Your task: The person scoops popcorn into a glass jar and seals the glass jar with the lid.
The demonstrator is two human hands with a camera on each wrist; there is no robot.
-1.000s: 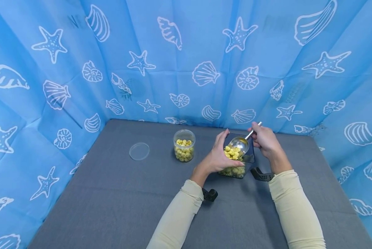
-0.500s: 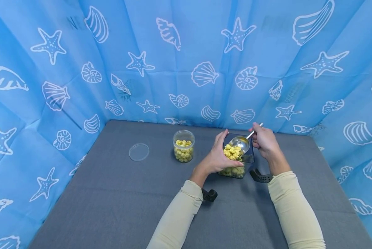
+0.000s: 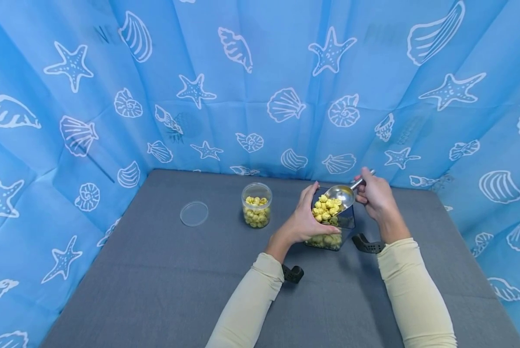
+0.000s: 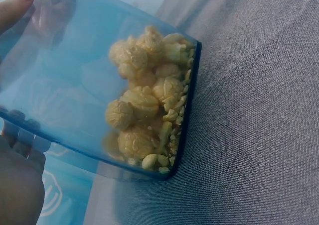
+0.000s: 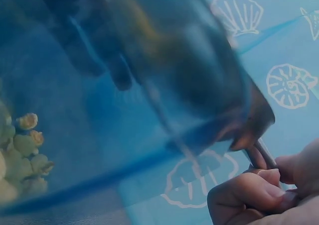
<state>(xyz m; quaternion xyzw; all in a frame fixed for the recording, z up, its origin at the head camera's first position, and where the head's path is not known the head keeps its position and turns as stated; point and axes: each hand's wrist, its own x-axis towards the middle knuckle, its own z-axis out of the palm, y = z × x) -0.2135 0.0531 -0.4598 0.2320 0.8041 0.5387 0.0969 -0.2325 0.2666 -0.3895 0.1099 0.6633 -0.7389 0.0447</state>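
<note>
My left hand (image 3: 302, 221) grips a clear, blue-tinted square container (image 3: 348, 221), thumb along the near side and fingers around the far left side. In the left wrist view, yellow popcorn (image 4: 139, 103) and small crumbs lie at the container's bottom. My right hand (image 3: 376, 197) holds a metal scoop (image 3: 344, 193) by its handle. The scoop's bowl is at the container's mouth, heaped with round popcorn (image 3: 326, 209). Through the container's wall in the right wrist view, the scoop (image 5: 184, 56) appears blurred, its handle pinched between thumb and fingers.
Left of the container stands a round clear jar (image 3: 257, 205) partly filled with the same popcorn. A clear round lid (image 3: 194, 213) lies flat on the grey cloth-covered table (image 3: 177, 290). A blue curtain (image 3: 242, 87) with white shells and starfish hangs behind.
The scoop has shifted slightly up and to the right with my right hand, bringing more popcorn into sight in its bowl. My left hand and the container have hardly moved.
</note>
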